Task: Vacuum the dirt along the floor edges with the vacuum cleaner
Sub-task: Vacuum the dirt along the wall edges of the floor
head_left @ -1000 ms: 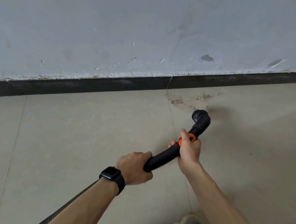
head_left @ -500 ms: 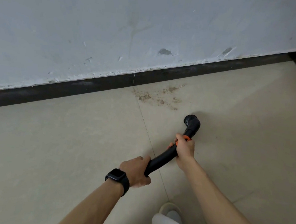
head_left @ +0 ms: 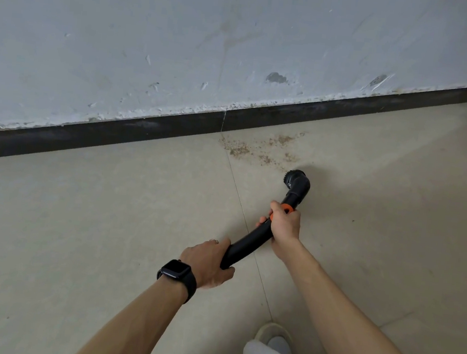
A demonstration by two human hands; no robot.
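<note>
Versus 0.5 s ago: nozzle (head_left: 297, 180) has been brought closer to the dirt (head_left: 257, 150) and is now seen at the patch's near right edge; contact with the floor (head_left: 80, 219) cannot be told. The patch looks unchanged in extent. Grip is unchanged: both hands are clamped on the black tube (head_left: 248, 244), set apart along it. The left hand (head_left: 207, 262) is wrapped round the rear end, the right hand (head_left: 286, 224) round the front, just behind the orange collar (head_left: 287, 209). A watch (head_left: 176, 274) is worn on the left wrist. The tube is held low over the floor, angled up and to the right, with the nozzle bent toward the wall (head_left: 154, 40). Edges: a dark skirting (head_left: 116, 134) runs from lower left to upper right along the wall's foot. The dirt is spread on the tile from the skirting outward, right of the grout line (head_left: 237, 188) that passes under the tube. A strip of bare tile is left between nozzle and skirting. Open floor is seen left of the tube and right of the nozzle. The corner is cut off at the far right edge. A shoe (head_left: 271, 333) is planted near the bottom, beside the right forearm, well apart from the nozzle.
</note>
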